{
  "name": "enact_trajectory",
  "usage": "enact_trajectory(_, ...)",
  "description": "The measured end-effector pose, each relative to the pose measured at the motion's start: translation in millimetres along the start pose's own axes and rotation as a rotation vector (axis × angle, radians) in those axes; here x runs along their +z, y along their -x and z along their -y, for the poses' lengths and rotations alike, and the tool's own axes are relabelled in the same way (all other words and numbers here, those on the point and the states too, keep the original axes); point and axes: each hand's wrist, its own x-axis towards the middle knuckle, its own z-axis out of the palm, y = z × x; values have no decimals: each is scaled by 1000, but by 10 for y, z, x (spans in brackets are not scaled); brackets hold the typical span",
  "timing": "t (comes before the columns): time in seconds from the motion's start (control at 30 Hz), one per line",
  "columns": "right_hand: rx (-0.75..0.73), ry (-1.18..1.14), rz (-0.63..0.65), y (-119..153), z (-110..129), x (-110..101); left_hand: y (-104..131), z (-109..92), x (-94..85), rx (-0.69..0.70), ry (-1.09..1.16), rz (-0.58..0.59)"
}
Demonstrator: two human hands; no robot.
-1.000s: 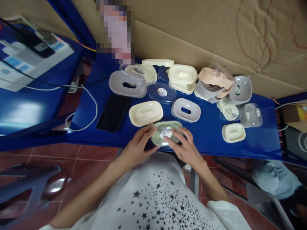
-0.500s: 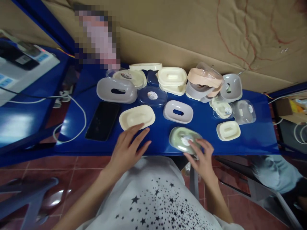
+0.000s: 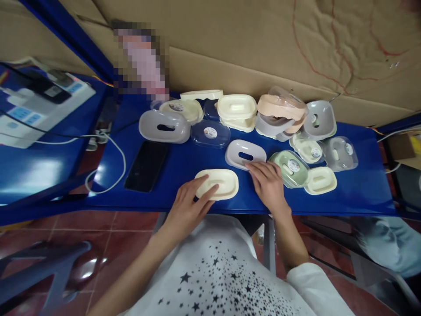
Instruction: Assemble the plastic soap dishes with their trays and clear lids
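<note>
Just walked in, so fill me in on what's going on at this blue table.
A person in a star-print shirt sits at a blue table strewn with plastic soap boxes and lids. The left hand lies on a cream soap-box piece at the near edge. The right hand rests open with fingertips at a grey slotted piece, beside a green lidded box. A black phone lies to the left.

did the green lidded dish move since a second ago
Yes. The green lidded dish went right, from the table's near edge to beside the small cream dish.
</note>
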Motion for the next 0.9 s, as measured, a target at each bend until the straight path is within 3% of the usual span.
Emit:
enact_trajectory(0.13, -71, -125, 24, 76, 217, -53, -50, 112, 76, -90, 104, -61)
enact_trajectory(0.3, -224, -53, 145, 156, 515, -37, -142, 186, 69, -10, 32, 4)
enact_trajectory(0.47, -355, 14, 172, 155, 574, 35, -84, 233, -24, 24, -14, 55)
enact_trajectory(0.6, -342, -28, 205, 156, 531, 25, 5, 273, -46, 36, -3, 80)
enact_trajectory(0.73, -311, -187, 231, -209, 344, 17, 52, 272, -77, 19, 9, 72)
enact_trajectory(0.83, -203, -147, 205, -709, 192, 182, 107, 261, -127, -1, 47, 49)
enact_trajectory(0.9, -139, -76, 254, -966, 131, 346, 167, 270, -173, -16, 64, 42)
